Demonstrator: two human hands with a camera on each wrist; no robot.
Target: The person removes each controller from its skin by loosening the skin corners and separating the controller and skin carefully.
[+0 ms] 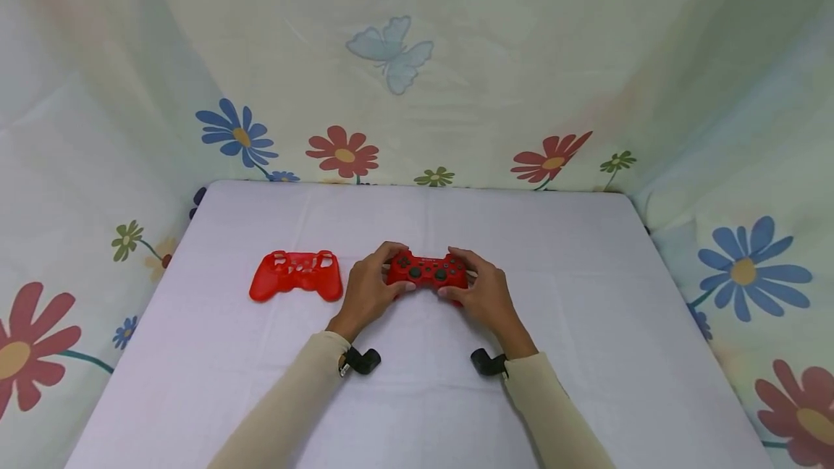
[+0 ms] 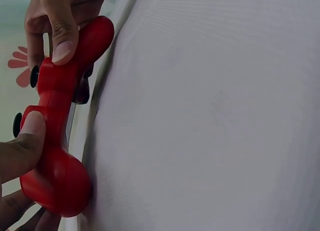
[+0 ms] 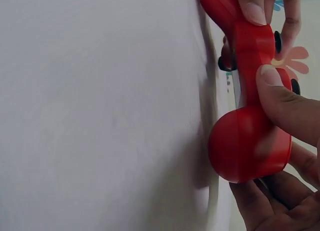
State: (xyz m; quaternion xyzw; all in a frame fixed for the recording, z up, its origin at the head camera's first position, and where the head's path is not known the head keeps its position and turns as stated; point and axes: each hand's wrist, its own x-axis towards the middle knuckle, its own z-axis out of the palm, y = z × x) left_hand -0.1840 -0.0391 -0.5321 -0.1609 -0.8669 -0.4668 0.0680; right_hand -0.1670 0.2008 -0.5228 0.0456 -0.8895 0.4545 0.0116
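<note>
A red game controller (image 1: 426, 271) with dark thumbsticks is held between both hands near the middle of the table. My left hand (image 1: 369, 286) grips its left end, thumb on the near edge and fingers around the side and underneath. On the opposite end my right hand (image 1: 485, 291) grips it the same way. The left wrist view shows the controller (image 2: 55, 176) edge-on, with a thumb pressed on each half. In the right wrist view the rounded grip of the controller (image 3: 245, 146) sits over the fingers. Left of the hands lies a red silicone controller cover (image 1: 296, 273) with cut-out openings.
A white cloth covers the table (image 1: 417, 411). Behind it and along both sides hangs a curtain (image 1: 482, 85) printed with flowers and a butterfly. Each wrist carries a small black camera, one on the left (image 1: 363, 361) and one on the right (image 1: 488, 362).
</note>
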